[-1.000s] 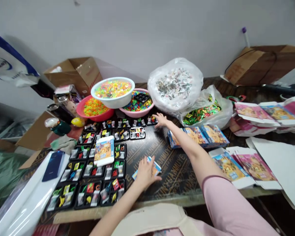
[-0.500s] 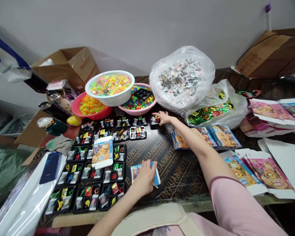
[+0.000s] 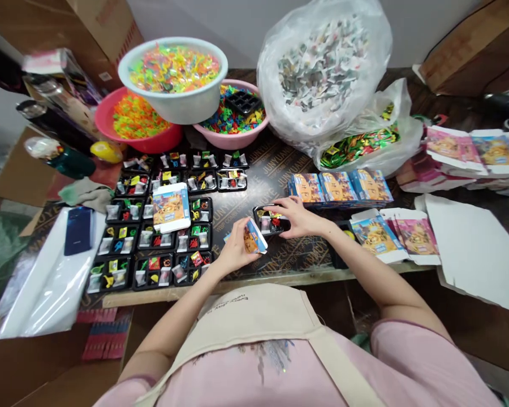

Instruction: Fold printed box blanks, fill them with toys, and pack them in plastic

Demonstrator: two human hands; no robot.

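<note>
A small printed box [image 3: 253, 237] is gripped in my left hand [image 3: 236, 249], tilted, one end facing the tray. My right hand [image 3: 297, 217] holds a black tray [image 3: 271, 221] with small toys and a white packet in its compartments, close beside that box. To the left, rows of similar filled black trays [image 3: 155, 236] cover the table, and a printed box [image 3: 171, 208] lies on top of them. Printed boxes [image 3: 337, 187] stand in a row just beyond my right forearm.
Behind the trays are a white basin [image 3: 173, 102], a red basin [image 3: 138, 141] and a pink basin [image 3: 237, 135] of small toys. Plastic bags [image 3: 322, 85] of packets stand at the back. Flat cartons [image 3: 377, 234] lie right; a phone [image 3: 78, 230] lies left.
My right hand has brought the black tray from the back of the table towards me. My left hand has lifted and tilted the printed box. The view has tipped downward.
</note>
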